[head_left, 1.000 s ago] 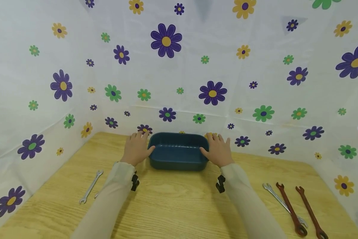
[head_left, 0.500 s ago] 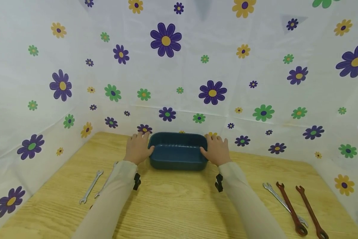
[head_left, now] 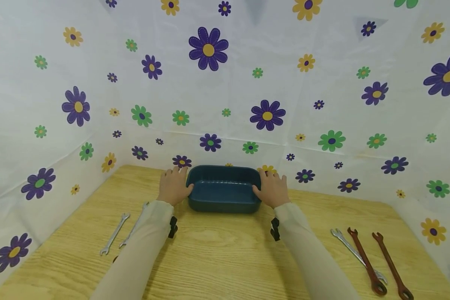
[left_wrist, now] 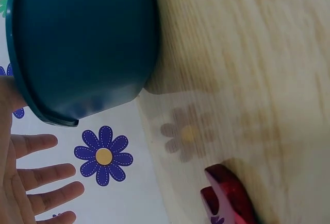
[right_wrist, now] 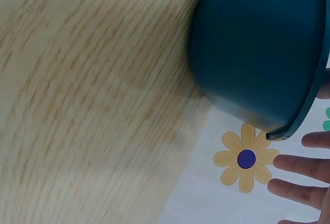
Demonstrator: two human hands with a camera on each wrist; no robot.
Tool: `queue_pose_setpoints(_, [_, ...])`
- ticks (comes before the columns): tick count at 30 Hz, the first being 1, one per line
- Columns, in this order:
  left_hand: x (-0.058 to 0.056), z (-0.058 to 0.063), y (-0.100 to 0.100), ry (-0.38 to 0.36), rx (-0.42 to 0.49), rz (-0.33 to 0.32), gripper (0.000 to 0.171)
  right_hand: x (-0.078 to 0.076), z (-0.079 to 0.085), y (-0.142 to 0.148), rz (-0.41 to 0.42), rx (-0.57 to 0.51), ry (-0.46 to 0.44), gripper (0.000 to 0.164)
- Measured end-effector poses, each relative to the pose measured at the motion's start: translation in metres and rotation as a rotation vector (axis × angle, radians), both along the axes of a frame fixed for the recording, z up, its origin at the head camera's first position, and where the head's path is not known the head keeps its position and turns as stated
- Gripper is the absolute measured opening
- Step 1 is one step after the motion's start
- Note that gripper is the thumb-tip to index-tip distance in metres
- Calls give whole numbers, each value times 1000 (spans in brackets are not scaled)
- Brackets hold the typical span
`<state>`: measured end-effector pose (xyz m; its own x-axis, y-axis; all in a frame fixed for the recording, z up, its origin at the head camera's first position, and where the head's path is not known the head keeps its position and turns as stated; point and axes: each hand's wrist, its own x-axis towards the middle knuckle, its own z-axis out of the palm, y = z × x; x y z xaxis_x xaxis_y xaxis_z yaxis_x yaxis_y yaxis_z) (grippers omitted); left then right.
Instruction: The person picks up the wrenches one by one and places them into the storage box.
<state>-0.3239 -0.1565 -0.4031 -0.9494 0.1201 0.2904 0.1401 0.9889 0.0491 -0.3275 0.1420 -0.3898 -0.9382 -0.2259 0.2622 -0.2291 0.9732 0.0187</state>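
Note:
A dark teal, rounded rectangular bin [head_left: 225, 207] stands upright on the wooden table, close to the flowered back cloth. At its left end is my left hand [head_left: 173, 186], thumb over the rim. My right hand [head_left: 272, 188] is at the opposite end in much the same way. In the left wrist view the fingers [left_wrist: 49, 175] are straight and spread, apart from the bin wall [left_wrist: 85, 38]. Straight fingers [right_wrist: 301, 167] also show in the right wrist view, clear of the bin wall [right_wrist: 258, 44]. Each thumb is partly hidden behind the rim there.
Silver wrenches [head_left: 114, 234] lie at left, one partly under my left sleeve. A red wrench end [left_wrist: 232, 193] shows in the left wrist view. At right lie a silver wrench [head_left: 348, 243] crossed by a reddish wrench [head_left: 363, 258], and another reddish wrench [head_left: 391, 264]. Flowered cloth [head_left: 225, 91] walls the table.
My right hand has shifted slightly left, closer to the bin. The left wrist has moved a little right, uncovering more of a silver wrench. The bin stays in place.

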Motion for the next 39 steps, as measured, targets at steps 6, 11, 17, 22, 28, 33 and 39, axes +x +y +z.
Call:
queue_pose_setpoints(6, [-5, -3, -1, -27, -2, 7, 65, -1, -1, -3, -1, 21, -7, 57])
queue_pose_setpoints(11, [-6, -7, -1, -49, 8, 12, 65, -2, -4, -4, -3, 49, -20, 58])
queue_pose_setpoints(17, [-8, -8, -1, -54, 18, 14, 64, -5, -6, -3, -22, 45, -71, 58])
queue_pose_setpoints(22, [-9, -9, -1, -76, 30, 16, 61, -6, -8, -2, -42, 41, -123, 59])
queue_pose_setpoints(28, [-8, -9, -2, -89, 42, 11, 57, -4, -8, -3, -49, 23, -133, 56])
queue_pose_setpoints(33, [-8, -9, -2, -111, 51, 11, 55, -6, -9, -3, -64, 20, -167, 57])
queue_pose_setpoints(39, [-10, -9, -2, -124, 51, 13, 52, -8, -9, -2, -91, 18, -207, 59])
